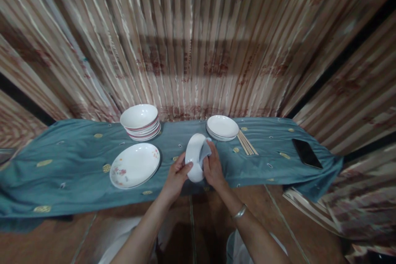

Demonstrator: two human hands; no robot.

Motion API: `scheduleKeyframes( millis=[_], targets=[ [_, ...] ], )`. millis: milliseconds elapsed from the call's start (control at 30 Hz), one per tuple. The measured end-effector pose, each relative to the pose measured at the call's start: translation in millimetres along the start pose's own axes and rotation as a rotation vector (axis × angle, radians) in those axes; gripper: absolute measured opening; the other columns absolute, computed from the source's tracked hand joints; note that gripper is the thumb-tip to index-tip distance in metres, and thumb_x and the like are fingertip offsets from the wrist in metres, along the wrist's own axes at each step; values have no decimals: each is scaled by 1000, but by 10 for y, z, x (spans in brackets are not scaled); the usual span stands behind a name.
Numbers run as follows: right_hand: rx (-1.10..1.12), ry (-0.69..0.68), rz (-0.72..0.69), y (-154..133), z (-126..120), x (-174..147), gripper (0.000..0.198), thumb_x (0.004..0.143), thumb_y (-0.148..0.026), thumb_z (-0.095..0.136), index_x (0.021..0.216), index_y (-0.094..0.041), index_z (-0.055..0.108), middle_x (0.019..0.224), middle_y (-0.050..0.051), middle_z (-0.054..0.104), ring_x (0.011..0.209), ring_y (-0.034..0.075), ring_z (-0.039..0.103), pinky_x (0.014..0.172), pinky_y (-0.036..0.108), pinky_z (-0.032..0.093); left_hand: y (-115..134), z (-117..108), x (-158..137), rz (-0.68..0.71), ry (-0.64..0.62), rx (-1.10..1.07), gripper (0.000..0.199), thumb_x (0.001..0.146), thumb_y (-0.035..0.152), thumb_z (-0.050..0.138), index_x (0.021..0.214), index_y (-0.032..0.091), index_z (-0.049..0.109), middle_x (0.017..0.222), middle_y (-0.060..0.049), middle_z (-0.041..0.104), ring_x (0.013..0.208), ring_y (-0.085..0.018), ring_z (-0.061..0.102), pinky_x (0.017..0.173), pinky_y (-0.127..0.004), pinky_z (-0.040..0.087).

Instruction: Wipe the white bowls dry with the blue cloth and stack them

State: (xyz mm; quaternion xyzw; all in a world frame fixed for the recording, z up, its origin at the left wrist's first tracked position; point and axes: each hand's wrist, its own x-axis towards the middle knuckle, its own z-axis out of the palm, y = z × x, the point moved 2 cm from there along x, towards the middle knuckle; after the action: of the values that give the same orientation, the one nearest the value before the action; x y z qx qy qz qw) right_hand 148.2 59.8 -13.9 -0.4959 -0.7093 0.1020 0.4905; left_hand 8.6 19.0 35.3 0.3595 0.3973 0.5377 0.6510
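A white bowl [193, 150] is tipped on its side just above the table's front edge. My left hand [175, 176] grips its left side, thumb over the outer wall. My right hand [214, 168] is closed on a light grey-blue cloth [205, 149] and presses it into the bowl from the right. Part of the cloth is hidden by my fingers and the bowl.
A bowl stack [140, 119] stands at the back left, behind a floral oval plate [136, 167]. Small plates [222, 127] are piled at the back right beside several chopsticks [247, 143]. A black phone [306, 153] lies far right on the green tablecloth [77, 165]. Curtains [198, 49] hang close behind.
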Motion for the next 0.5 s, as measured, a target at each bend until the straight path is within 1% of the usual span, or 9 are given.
scheduleKeyframes(
  millis=[133,300,400,500],
  targets=[
    [8,30,69,55,54,-90,52,98,-39,24,144,-14,31,143,16,42,136,24,35,111,50,32,6,-11,2,-4,33,-42,63,65,33,76,124,18,58,93,-7,72,76,-20,65,67,-29,51],
    [-38,-37,137,71,83,-248,52,99,-39,26,142,-12,36,143,18,41,138,25,33,110,51,33,28,-20,7,12,100,-115,57,61,31,79,114,17,63,88,-6,72,83,-22,66,71,-32,52],
    [-45,-80,145,45,61,-338,52,99,-38,27,142,-12,37,144,18,40,138,25,33,110,49,35,30,-36,22,29,131,-151,54,59,30,81,108,17,65,91,-7,72,86,-23,66,74,-33,53],
    [-48,-98,110,-27,17,-422,50,98,-36,29,142,-15,36,146,17,38,138,25,34,110,48,36,20,-59,55,42,157,-170,50,58,31,81,104,16,65,90,-6,72,86,-23,66,75,-33,53]
  ],
)
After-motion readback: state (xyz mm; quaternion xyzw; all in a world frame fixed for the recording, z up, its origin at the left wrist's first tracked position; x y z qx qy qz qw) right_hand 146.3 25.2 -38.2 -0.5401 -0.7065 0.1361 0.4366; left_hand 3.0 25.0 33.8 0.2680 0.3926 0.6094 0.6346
